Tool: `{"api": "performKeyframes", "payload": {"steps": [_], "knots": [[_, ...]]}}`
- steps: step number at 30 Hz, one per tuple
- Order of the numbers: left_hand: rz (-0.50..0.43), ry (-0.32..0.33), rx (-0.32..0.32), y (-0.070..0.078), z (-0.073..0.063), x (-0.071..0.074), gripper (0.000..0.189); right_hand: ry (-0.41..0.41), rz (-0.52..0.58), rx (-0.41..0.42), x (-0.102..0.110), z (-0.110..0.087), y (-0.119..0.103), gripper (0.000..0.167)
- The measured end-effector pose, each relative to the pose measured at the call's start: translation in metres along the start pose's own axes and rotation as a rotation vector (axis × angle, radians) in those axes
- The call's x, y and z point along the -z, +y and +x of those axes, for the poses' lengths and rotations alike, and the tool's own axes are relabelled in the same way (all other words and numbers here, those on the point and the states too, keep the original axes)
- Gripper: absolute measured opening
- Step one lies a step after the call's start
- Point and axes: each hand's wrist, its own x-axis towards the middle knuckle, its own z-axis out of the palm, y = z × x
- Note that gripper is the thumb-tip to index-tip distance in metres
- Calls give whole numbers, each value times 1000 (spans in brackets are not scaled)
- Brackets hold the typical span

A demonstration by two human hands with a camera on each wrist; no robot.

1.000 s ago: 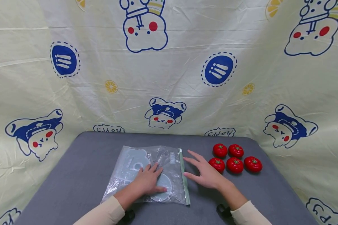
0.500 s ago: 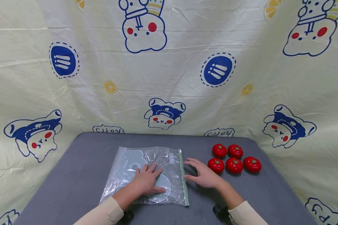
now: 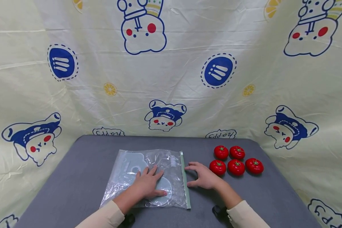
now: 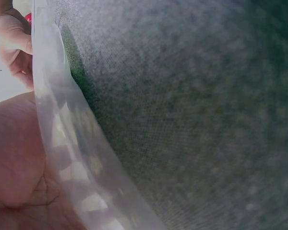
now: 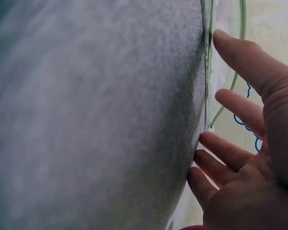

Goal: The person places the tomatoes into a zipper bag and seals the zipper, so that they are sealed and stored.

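A clear plastic zip bag [image 3: 174, 171] with pale grey-blue printed shapes lies flat, a green strip [image 3: 186, 186] along its right edge. My left hand [image 3: 146, 183] rests on its middle with fingers spread; in the left wrist view the palm [image 4: 14, 158] is against the plastic. Beside the strip is my right hand [image 3: 203, 177], thumb and fingers parted and pointing left, fingertips right at the edge. In the right wrist view the bag's green-lined edges [image 5: 243, 24] stand apart, and the thumb [image 5: 245, 55] overlaps the opening between them.
Several red tomatoes [image 3: 236, 167] with green tops stand in two rows on the grey table [image 3: 79, 180], just beyond my right hand. A patterned pale curtain [image 3: 182, 85] hangs behind the table. Black devices [image 3: 220, 213] sit under the wrists.
My right hand has moved slightly down, its fingers drawn closer together beside the green strip. My left hand stays on the bag; the whole view has shifted a little.
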Motion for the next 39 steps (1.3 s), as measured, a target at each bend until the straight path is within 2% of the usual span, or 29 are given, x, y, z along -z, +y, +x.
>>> {"api": "performKeyframes", "payload": {"steps": [7, 15, 19, 23, 25, 28, 31, 35, 39], "knots": [[-13, -14, 18, 0, 1, 0, 91, 0, -21, -15, -1, 1, -6, 55], [-26, -23, 38, -2, 3, 0, 91, -10, -12, -64, 0, 1, -14, 54], [10, -4, -12, -4, 3, 0, 90, -13, -18, -77, -1, 2, -15, 56], [34, 23, -129, -4, 3, 1, 85, -14, -19, -89, -1, 1, -17, 56], [17, 7, -173, -2, 4, 3, 80, -16, -20, -90, 0, 0, -19, 55], [3, -60, -188, -1, 6, 4, 74, -22, -28, -85, 0, -2, -21, 55], [-7, -115, -171, -1, 8, 5, 69, -25, -38, -81, 0, -2, -20, 56], [-12, -79, -180, 3, 9, 4, 69, -24, -45, -83, -2, -2, -19, 56], [6, -30, -174, 9, 9, 3, 79, -24, -41, -83, -2, -2, -20, 55]]}}
